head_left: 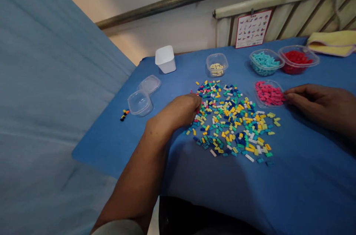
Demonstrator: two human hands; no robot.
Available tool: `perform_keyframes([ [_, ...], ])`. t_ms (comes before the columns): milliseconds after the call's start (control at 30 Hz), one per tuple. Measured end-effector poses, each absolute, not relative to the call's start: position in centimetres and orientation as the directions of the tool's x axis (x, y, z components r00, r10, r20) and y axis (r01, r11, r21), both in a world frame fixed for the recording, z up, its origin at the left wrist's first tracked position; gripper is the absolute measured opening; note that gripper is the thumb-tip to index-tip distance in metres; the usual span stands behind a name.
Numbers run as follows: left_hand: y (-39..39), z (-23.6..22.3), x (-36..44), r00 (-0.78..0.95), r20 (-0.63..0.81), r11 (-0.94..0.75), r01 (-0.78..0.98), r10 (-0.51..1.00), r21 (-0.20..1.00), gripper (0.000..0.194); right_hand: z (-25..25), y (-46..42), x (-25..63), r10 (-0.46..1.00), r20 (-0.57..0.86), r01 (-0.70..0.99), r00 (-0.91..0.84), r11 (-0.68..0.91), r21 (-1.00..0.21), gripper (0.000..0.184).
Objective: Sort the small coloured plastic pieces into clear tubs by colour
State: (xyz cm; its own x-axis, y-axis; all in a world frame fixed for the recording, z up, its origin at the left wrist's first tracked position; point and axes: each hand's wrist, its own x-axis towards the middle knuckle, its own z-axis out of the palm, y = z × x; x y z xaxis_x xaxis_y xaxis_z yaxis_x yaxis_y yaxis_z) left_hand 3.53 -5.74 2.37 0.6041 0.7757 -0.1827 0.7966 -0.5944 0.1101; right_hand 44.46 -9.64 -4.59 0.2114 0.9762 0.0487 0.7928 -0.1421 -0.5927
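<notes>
A spread of several small bricks in yellow, blue, green, white and red (236, 118) lies on the blue cloth of the table (292, 183). My left hand (180, 111) rests at the pile's left edge, fingers curled down onto the bricks; whether it grips one is hidden. My right hand (319, 103) lies flat on the cloth to the right, its fingertips touching a clear tub of pink bricks (268, 93).
At the back stand clear tubs of pale yellow bricks (217, 66), teal bricks (265, 62) and red bricks (297, 59), plus a white cup (165, 59). Two empty clear tubs (143, 96) and a few loose dark bricks (124, 115) sit left. A yellow towel (332, 42) lies far right.
</notes>
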Motion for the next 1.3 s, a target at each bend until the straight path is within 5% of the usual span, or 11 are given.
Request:
perform_keyframes([
  [467,-6.2,2.5,3.9,0.638,-0.196,-0.614,0.77,0.745,0.174,0.016,-4.6,-9.5,44.3,0.974,0.023,0.791,0.227,-0.17,-0.587,0.061],
  [1300,-6.7,2.8,4.9,0.685,-0.184,-0.684,0.725,0.705,0.078,0.021,-3.9,-9.7,43.7,0.969,0.005,0.775,0.246,-0.193,-0.601,0.061],
])
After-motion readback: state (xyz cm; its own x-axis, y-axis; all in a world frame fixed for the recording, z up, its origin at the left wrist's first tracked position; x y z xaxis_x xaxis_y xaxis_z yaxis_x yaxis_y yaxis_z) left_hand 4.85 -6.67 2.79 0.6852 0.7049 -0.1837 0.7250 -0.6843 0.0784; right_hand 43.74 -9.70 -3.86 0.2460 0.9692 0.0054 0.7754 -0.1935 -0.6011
